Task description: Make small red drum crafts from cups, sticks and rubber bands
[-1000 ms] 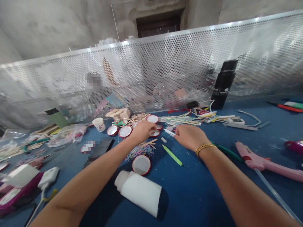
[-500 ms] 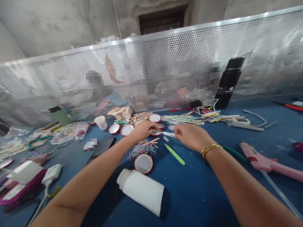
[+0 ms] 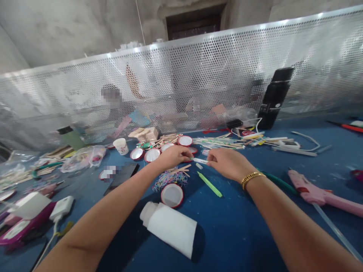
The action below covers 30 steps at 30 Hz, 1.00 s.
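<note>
Left hand (image 3: 172, 155): fingers curl under — we cannot tell what they pinch.
Right hand (image 3: 228, 163): fingertips hidden behind the knuckles at the white stick (image 3: 200, 160).
Glue gun (image 3: 320, 194): cut off by the right edge.
Perforated screen (image 3: 198, 71): we make out only blurred shapes behind it.

White plastic bottle (image 3: 170, 228): lies on its side on the blue counter (image 3: 232, 234). Just beyond, a round red-rimmed lid (image 3: 172, 195), beside a tangle of coloured rubber bands (image 3: 169, 178). To the right, a slim green pen (image 3: 210, 185), flat; farther right, a pink glue gun (image 3: 317, 194). At the back, against the perforated metal screen (image 3: 198, 68), a black phone (image 3: 272, 98). Left, a white paper cup (image 3: 121, 146), upright.
</note>
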Available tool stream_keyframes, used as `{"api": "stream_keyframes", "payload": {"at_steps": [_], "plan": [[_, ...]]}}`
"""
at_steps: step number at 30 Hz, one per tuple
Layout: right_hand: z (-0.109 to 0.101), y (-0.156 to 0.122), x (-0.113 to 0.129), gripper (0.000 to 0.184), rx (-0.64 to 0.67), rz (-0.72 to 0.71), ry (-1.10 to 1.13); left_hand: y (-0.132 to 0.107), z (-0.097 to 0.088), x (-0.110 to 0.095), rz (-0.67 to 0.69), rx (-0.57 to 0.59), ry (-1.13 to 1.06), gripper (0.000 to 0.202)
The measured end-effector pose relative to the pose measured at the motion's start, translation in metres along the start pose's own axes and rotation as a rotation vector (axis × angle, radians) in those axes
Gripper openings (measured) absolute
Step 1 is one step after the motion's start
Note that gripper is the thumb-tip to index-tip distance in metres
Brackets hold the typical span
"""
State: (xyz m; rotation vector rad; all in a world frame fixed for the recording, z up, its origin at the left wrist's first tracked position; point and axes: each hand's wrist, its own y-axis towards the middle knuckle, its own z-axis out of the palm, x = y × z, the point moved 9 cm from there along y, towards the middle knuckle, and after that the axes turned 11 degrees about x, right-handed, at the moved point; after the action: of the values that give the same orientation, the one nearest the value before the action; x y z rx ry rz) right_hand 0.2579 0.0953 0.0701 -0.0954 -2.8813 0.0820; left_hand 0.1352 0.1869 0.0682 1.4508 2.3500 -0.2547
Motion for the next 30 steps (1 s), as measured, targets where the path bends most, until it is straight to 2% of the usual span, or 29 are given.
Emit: {"api": "stream_keyframes", "payload": {"at_steps": [4, 7, 12, 17, 20, 26, 30], "plan": [[0.002, 0.002, 0.003, 0.014, 0.019, -0.034, -0.003, 0.003, 0.009, 0.011, 0.024, 0.022, -0.295, 0.015], [-0.002, 0.002, 0.003, 0.014, 0.002, -0.049, -0.002, 0.004, 0.015, 0.021, 0.001, -0.016, -0.488, 0.017], [-0.009, -0.001, -0.001, 0.013, -0.021, -0.037, -0.029, 0.006, 0.024, 0.025, -0.012, -0.096, -0.609, 0.018], [-0.011, -0.001, -0.005, 0.011, 0.000, -0.054, 0.001, 0.005, 0.028, 0.023, 0.015, -0.136, -0.618, 0.016], [-0.006, 0.001, -0.008, 0.013, 0.060, -0.043, 0.005, 0.006, 0.029, 0.021, 0.016, -0.131, -0.589, 0.016], [0.009, 0.007, -0.023, 0.014, 0.164, 0.042, -0.040, 0.011, 0.028, 0.006, 0.016, -0.053, -0.266, 0.020], [0.013, 0.009, -0.030, 0.017, 0.166, 0.112, -0.091, 0.008, 0.014, -0.011, 0.172, -0.126, -0.087, 0.034]]}}
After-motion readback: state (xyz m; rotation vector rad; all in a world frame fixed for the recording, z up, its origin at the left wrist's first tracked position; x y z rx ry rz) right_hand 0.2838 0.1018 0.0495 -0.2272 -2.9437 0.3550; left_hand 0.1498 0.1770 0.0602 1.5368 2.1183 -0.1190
